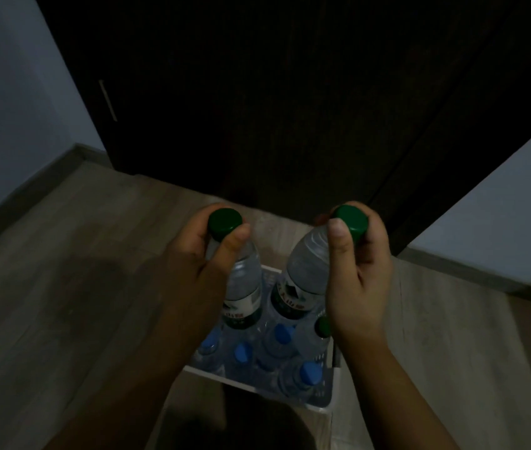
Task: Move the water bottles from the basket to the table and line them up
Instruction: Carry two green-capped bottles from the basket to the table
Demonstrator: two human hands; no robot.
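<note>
A white basket (251, 386) stands on the floor below me, holding several clear water bottles with blue caps (244, 354) and one with a green cap (323, 326). My left hand (192, 277) grips the neck of a green-capped water bottle (244, 287) lifted above the basket. Another green-capped water bottle (303, 274) hangs tilted beside it, held at the neck by my right hand (359, 280). Both bottles carry dark green labels. No table is in view.
The room is dim. A dark wooden door (290, 108) with a thin metal handle (108, 100) stands just beyond the basket. Pale walls (7, 92) with grey skirting flank it on both sides. Wood-look flooring (62, 303) surrounds the basket.
</note>
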